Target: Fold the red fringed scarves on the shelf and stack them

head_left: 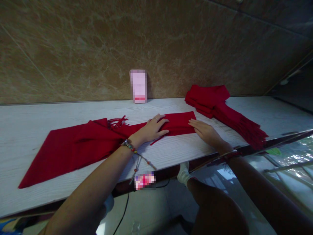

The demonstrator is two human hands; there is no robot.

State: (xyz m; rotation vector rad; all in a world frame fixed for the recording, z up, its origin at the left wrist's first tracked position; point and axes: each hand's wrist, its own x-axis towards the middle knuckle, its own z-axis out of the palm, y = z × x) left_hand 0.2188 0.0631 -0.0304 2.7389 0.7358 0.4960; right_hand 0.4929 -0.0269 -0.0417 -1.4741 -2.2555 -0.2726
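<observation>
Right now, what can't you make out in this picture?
All in the head view:
Nearer scarf: the stretch beneath the left hand, covered by that hand.
Upright pink object: its markings, pixelated.
Pink patch at the table edge: pixelated, so unidentifiable.
Blue item, bottom left: cut off by the frame edge.

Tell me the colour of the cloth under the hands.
The cloth is red, clearest in the head view.

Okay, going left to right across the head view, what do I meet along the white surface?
Broad end of the front red cloth, pale pink blurred-out item, left hand, right hand, tasselled end of the second red cloth.
</observation>
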